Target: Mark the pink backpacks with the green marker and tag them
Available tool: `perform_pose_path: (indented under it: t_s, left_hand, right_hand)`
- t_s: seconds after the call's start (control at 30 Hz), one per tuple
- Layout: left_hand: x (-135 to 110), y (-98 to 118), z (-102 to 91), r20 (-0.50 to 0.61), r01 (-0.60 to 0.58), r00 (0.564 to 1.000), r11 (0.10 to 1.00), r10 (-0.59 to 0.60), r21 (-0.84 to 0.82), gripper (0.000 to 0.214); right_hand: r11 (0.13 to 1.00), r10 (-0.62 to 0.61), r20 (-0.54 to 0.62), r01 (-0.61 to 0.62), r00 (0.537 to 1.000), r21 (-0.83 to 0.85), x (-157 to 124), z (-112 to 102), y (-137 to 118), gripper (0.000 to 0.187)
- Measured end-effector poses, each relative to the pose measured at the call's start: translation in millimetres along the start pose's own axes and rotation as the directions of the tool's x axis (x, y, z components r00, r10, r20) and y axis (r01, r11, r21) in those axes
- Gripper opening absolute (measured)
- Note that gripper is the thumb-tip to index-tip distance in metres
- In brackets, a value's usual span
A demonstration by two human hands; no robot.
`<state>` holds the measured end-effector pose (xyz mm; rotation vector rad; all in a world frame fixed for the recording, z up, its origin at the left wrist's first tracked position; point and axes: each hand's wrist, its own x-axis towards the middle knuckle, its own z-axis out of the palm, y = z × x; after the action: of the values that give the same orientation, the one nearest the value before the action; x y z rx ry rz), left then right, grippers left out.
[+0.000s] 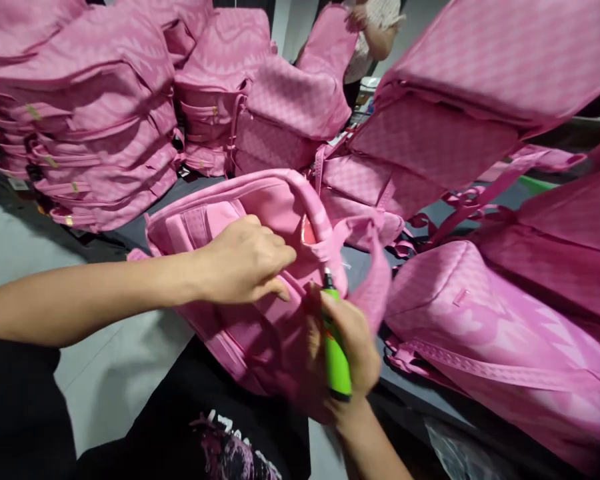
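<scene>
A pink backpack (275, 200) lies tilted and unzipped in front of me, its pale inner lining and a red label showing. My left hand (250, 260) is over its opening, fingers curled and thumb reaching down toward the inner edge; whatever the fingers hold, if anything, is hidden. In my right hand (357, 340) is a lime-green pen-shaped tool (337, 367) with a black collar and a thin pale tip. That tip points up at the backpack's right rim, close to the fabric; whether it touches I cannot tell.
Stacked pink backpacks (105, 127) stand at the left and back. More checkered pink bags (440, 140) fill the right side, and one pink bag (500, 333) lies close to my right hand. Behind the pile, another person's arm (377, 40) reaches to a bag.
</scene>
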<state>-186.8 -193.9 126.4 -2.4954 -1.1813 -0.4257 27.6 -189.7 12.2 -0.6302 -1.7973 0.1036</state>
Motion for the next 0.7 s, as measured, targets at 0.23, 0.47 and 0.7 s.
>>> perform_pose_path:
  t_s: [0.23,0.47,0.7]
  left_hand:
    - [-21,45,43.2,0.140,0.257,0.963,0.938,-0.229,-0.233,0.038]
    - [-29,-1,98.0,0.109,0.237,0.970,0.949,-0.218,-0.207,0.023]
    - [4,-36,117.6,0.351,0.342,0.891,0.934,-0.286,-0.106,0.051]
  right_hand:
    - [0.982,-0.165,0.162,0.177,0.973,-0.062,-4,-19,19,0.050]
    - [0.993,-0.098,0.214,0.110,0.972,-0.044,-32,22,62,0.037]
    - [0.997,-0.042,0.240,0.025,0.970,0.072,-34,35,42,0.035]
